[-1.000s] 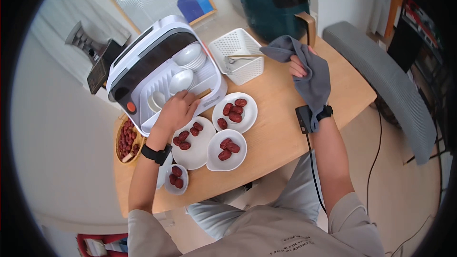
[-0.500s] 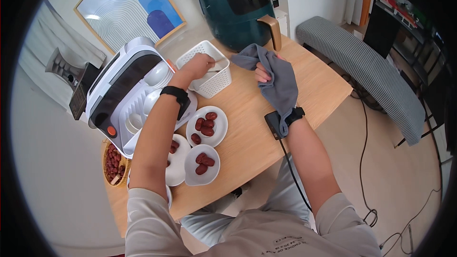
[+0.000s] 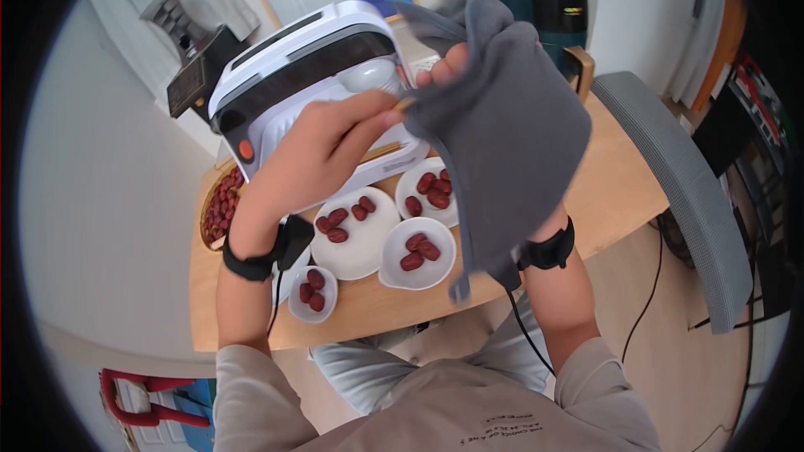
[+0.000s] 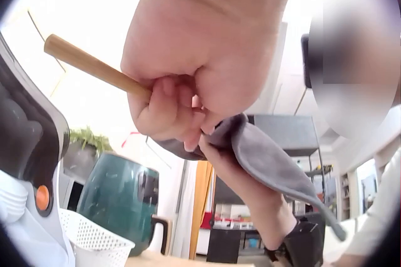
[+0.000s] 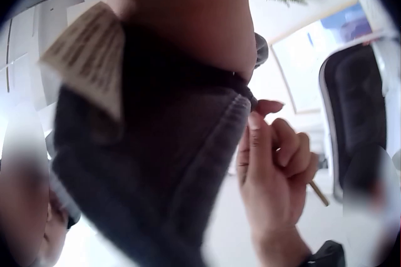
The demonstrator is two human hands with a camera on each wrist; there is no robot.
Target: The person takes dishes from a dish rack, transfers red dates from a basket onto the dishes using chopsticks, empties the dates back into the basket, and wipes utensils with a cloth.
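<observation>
The left hand [image 3: 322,146] grips a thin wooden-handled utensil [image 4: 94,66], its handle sticking out of the curled fingers in the left wrist view. Its other end is hidden at the grey cloth [image 3: 519,134]. The right hand [image 3: 445,67] holds that cloth bunched up, with fingertips showing at its upper left edge; most of this hand is covered. Both hands meet at the cloth, raised in front of the white dish box [image 3: 314,54]. In the right wrist view the cloth [image 5: 156,154] hangs down with a printed label [image 5: 94,57].
On the table [image 3: 620,172] stand a white plate [image 3: 360,243] and white bowls [image 3: 419,272] holding red dates, beside a basket of dates [image 3: 222,209]. A green air fryer [image 3: 536,8] is behind the cloth; a white perforated basket [image 4: 94,242] stands near it. A grey bench [image 3: 678,192] is at right.
The left hand has come back from the white basket with the wooden-handled utensil and met the cloth. The right hand has moved the cloth up and closer to it.
</observation>
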